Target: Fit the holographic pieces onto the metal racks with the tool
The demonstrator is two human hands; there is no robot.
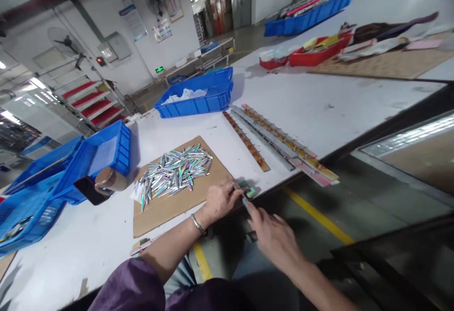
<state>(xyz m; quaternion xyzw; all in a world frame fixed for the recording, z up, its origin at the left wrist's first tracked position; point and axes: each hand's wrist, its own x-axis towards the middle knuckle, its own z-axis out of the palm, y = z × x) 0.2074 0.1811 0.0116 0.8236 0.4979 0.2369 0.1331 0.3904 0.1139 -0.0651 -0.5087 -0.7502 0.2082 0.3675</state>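
Note:
My left hand rests on the near corner of a brown cardboard sheet, fingers pinching a small piece at the table edge beside a little green block. My right hand hovers just off the table edge and holds a thin dark tool whose tip meets the left fingers. A pile of shiny holographic slivers lies on the cardboard, a short way beyond the left hand. A bracelet sits on my left wrist.
Long strips with gold pieces lie to the right on the white table. Blue bins stand behind and at the left, with a tape roll and a phone. Red trays sit far right.

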